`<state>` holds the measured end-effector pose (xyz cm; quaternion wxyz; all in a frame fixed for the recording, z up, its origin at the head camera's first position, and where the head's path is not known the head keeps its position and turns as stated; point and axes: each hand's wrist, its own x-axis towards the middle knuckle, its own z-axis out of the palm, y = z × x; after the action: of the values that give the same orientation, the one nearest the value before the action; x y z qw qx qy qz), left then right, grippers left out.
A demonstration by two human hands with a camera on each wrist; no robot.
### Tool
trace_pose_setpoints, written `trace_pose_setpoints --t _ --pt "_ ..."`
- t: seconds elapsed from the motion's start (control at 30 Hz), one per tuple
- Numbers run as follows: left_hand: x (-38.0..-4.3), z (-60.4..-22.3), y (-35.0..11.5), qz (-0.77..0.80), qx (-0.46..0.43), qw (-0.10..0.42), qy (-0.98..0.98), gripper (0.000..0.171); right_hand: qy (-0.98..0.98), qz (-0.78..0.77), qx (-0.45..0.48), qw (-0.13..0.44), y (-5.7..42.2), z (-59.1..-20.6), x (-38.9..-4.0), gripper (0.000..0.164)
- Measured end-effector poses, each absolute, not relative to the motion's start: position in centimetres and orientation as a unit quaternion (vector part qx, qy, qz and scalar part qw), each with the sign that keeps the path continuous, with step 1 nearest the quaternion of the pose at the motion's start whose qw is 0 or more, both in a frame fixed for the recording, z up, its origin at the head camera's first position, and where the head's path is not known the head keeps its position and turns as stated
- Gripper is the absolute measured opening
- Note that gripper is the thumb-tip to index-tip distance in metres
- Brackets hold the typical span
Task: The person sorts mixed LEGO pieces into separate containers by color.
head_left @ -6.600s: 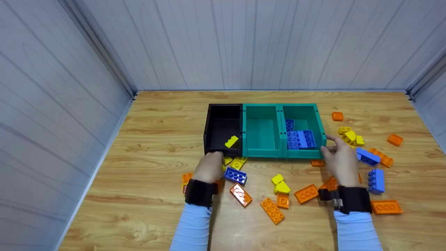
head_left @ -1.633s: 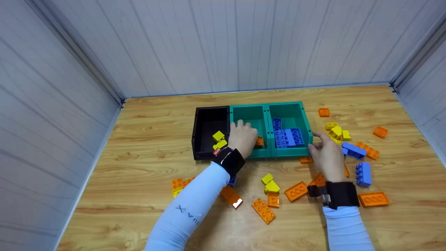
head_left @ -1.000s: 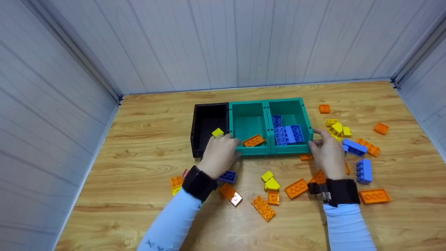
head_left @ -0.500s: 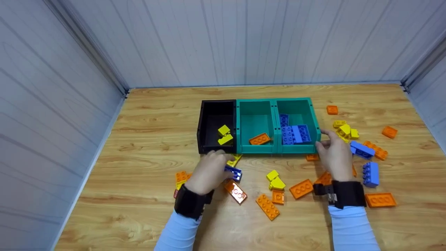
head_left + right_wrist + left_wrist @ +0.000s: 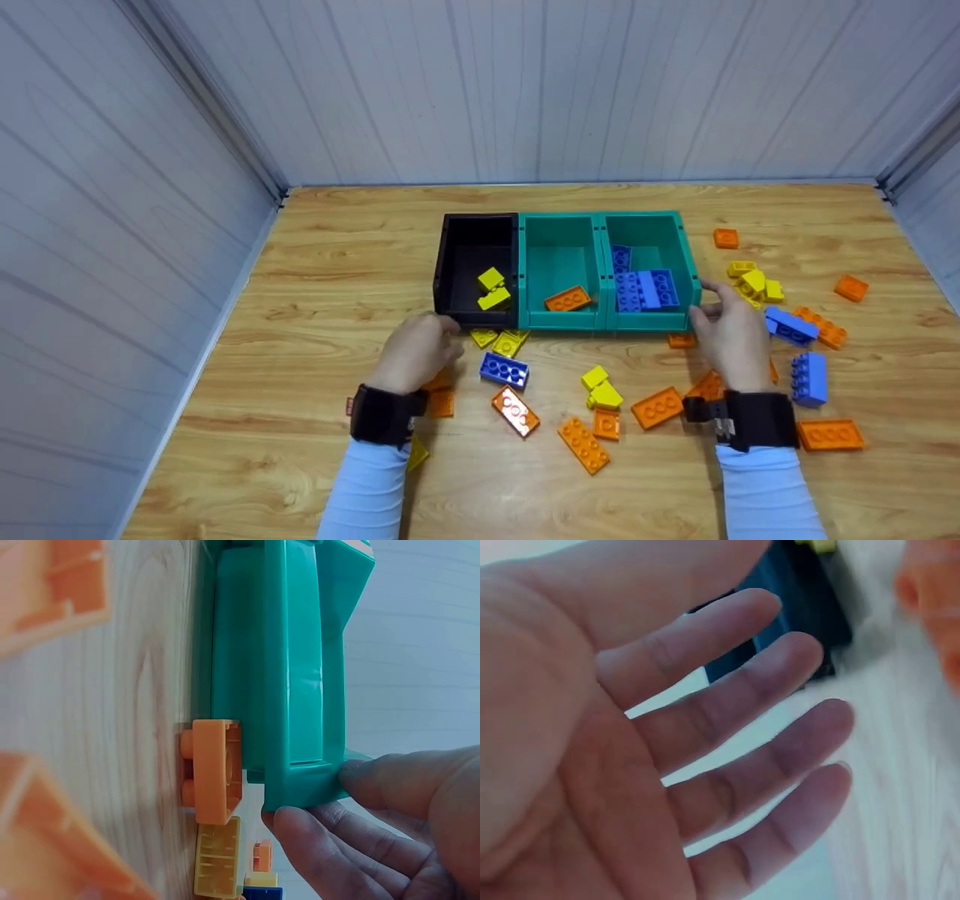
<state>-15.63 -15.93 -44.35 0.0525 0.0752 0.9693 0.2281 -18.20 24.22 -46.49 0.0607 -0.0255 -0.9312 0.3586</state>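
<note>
My left hand point(image 5: 415, 352) is low over the table, just in front of the black bin point(image 5: 441, 274). In the left wrist view its fingers point(image 5: 765, 679) are spread and loosely bent, holding nothing. Orange bricks point(image 5: 441, 403) lie partly hidden beneath that hand. At the other end, my right hand point(image 5: 733, 341) grips the front right corner of the right teal bin point(image 5: 304, 667) between thumb and fingers. Several blue bricks point(image 5: 646, 290) lie in that bin. An orange brick point(image 5: 568, 298) is in the middle teal bin point(image 5: 559, 251), and yellow bricks point(image 5: 493, 298) are in the black one.
Before the bins lie a dark blue brick point(image 5: 504, 369), yellow pieces point(image 5: 508, 343) and several orange bricks point(image 5: 583, 445). More yellow point(image 5: 751, 283), blue point(image 5: 809, 379) and orange bricks point(image 5: 831, 435) surround the right hand. Panel walls point(image 5: 600, 90) enclose the table.
An orange brick now lies in the middle bin and another yellow one in the black bin. My left hand came back from the bins and moved left. The right hand stays at its corner.
</note>
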Motion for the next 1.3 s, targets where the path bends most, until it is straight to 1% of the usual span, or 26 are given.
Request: trace_pose_setpoints --t 0.13,0.27,0.4,0.47,0.67,0.8,1.0,1.07,1.23,1.3 --pt "-15.7 -45.0 -14.1 0.199 0.122 0.033 0.972 0.023 -0.931 0.357 -0.025 0.070 24.3 -46.6 -18.1 0.045" --pt "-15.6 -45.4 -12.6 0.136 0.138 0.055 0.980 0.022 -0.930 0.359 -0.025 0.071 24.3 -46.6 -18.0 0.045" --pt "-15.4 -45.6 -11.9 0.087 0.127 0.077 0.985 0.025 -0.931 0.357 -0.020 0.077 24.3 -46.6 -17.9 0.044" --pt "-15.4 -45.6 -11.8 0.079 0.114 0.079 0.987 0.027 -0.931 0.355 -0.018 0.082 24.3 -46.6 -17.9 0.044" --pt "-15.2 -45.6 -11.7 0.063 0.080 0.065 0.993 0.020 -0.931 0.353 -0.017 0.090 24.3 -46.7 -17.9 0.044" --pt "-15.2 -45.7 -11.7 0.065 0.078 0.057 0.993 0.014 -0.931 0.353 -0.019 0.088 24.2 -46.7 -17.9 0.044" --pt "-15.3 -46.1 -11.7 0.081 0.085 0.040 0.992 0.009 -0.932 0.354 -0.019 0.078 24.2 -46.6 -18.0 0.045" --pt "-15.3 -46.1 -11.9 0.096 0.089 0.042 0.990 0.012 -0.932 0.355 -0.018 0.076 24.2 -46.6 -18.0 0.045" --pt "-15.3 -45.7 -12.3 0.147 0.076 0.074 0.983 0.035 -0.931 0.358 -0.018 0.071 24.2 -46.6 -18.1 0.045" --pt "-15.2 -45.3 -12.4 0.163 0.071 0.083 0.981 0.038 -0.932 0.354 -0.019 0.073 24.2 -46.6 -18.1 0.045"
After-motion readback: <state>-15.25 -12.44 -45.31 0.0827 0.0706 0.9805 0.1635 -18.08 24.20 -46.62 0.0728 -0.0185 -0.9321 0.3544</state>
